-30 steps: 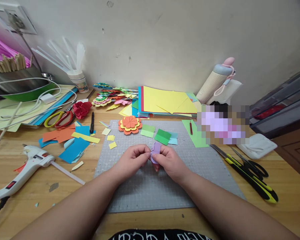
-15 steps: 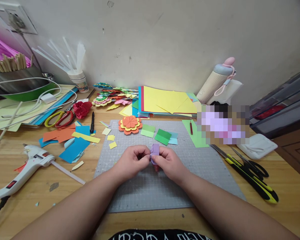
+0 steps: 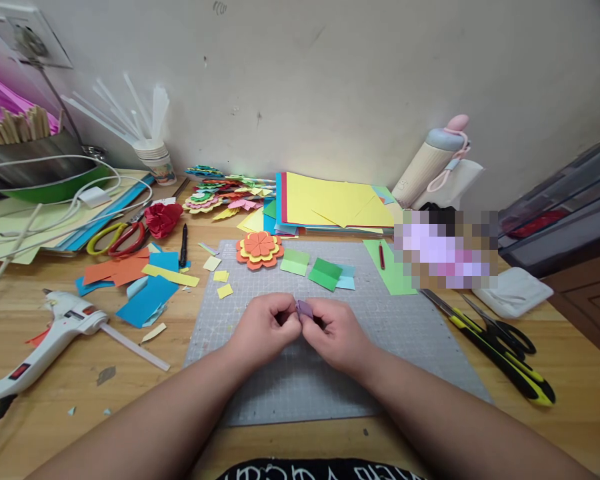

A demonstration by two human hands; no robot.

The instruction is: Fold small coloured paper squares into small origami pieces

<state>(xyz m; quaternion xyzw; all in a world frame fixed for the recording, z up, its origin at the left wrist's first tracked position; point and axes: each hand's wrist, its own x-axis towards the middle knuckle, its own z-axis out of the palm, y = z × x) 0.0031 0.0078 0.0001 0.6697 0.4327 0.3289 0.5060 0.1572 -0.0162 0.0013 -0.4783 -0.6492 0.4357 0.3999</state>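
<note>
Between my fingertips is a small piece of folded purple paper (image 3: 305, 309), partly hidden by the fingers. My left hand (image 3: 269, 322) pinches its left edge, and my right hand (image 3: 337, 330) grips it from the right. Both hands are just above a grey cutting mat (image 3: 260, 393). Beyond them on the mat lie a layered orange and yellow paper flower (image 3: 259, 250), a creased light green paper (image 3: 295, 261), a creased dark green paper (image 3: 325, 274) and a light blue paper (image 3: 347, 277). Small yellow paper squares (image 3: 225, 291) sit left of the flower.
At left are a white glue gun (image 3: 55, 340), blue paper scraps (image 3: 147, 301) and red-and-yellow-handled scissors (image 3: 125, 240). To the right lie a yellow-black utility knife (image 3: 510, 363) and black scissors (image 3: 510, 337). Coloured sheets (image 3: 330, 200) and a bottle (image 3: 427, 163) stand along the wall.
The purple paper has turned between my fingers and shows less of its surface now. My right hand has shifted slightly left and its fingers have curled more.
</note>
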